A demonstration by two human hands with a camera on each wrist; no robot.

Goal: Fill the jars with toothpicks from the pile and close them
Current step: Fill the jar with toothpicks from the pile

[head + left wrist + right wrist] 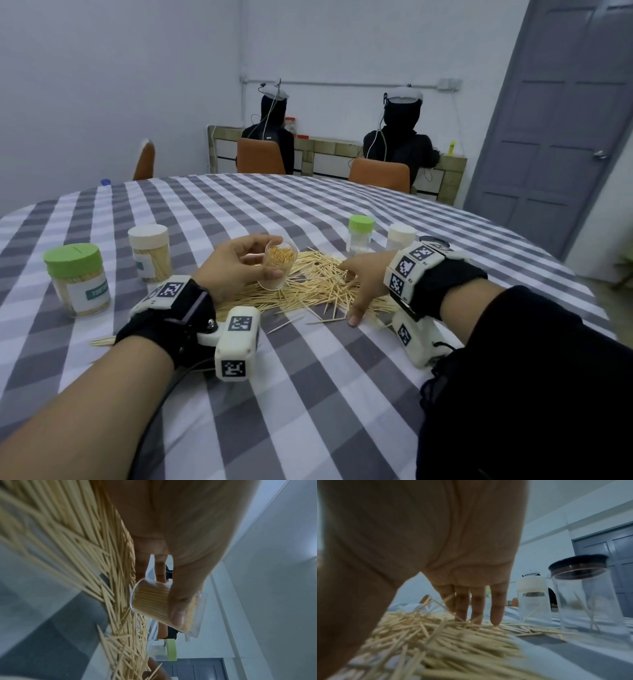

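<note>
My left hand (pixel 236 265) grips a clear lidless jar (pixel 278 265), tilted with its mouth toward me and packed with toothpicks. In the left wrist view my thumb (pixel 180 605) lies across that jar (pixel 150 601), with the other fingers behind it. The toothpick pile (pixel 308 289) spreads over the checked tablecloth just beyond and to the right of the jar. My right hand (pixel 363 274) is over the right side of the pile, holding nothing. Its straight fingers (pixel 477 608) touch down on the pile (pixel 436 639), and the thumb rests on the cloth.
Two filled, closed jars stand at left, one green-lidded (pixel 77 277) and one white-lidded (pixel 150 253). Behind the pile stand a green-lidded jar (pixel 359 234), a white-lidded jar (pixel 533 599) and a dark-lidded jar (pixel 585 599) holding a few toothpicks. Two people sit at a far counter.
</note>
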